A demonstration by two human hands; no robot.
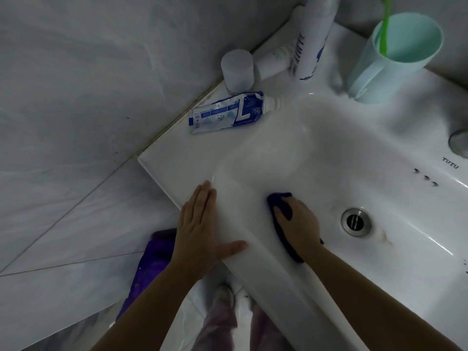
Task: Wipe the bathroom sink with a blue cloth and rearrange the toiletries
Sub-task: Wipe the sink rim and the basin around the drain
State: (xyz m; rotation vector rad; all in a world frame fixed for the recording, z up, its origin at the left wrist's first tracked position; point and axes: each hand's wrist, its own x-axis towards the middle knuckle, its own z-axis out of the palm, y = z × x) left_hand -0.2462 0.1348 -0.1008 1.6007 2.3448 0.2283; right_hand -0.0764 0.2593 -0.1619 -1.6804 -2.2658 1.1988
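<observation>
My right hand [300, 224] presses a dark blue cloth [278, 201] against the inner front-left wall of the white sink [316, 158]. My left hand [200, 224] lies flat and open on the sink's front rim, holding nothing. On the left ledge lies a blue-and-white toothpaste tube [225, 112]. Behind it stand a small white jar [237, 70], a white tube lying on its side [274, 59], and a tall white spray bottle [311, 39]. A mint green cup [390, 59] with a green toothbrush [385, 24] in it stands at the back rim.
The metal drain [355, 221] sits in the basin, with brownish stains to its right. A faucet base [459, 143] shows at the right edge. Grey tiled wall runs along the left. A purple bag [149, 264] lies on the floor below the rim.
</observation>
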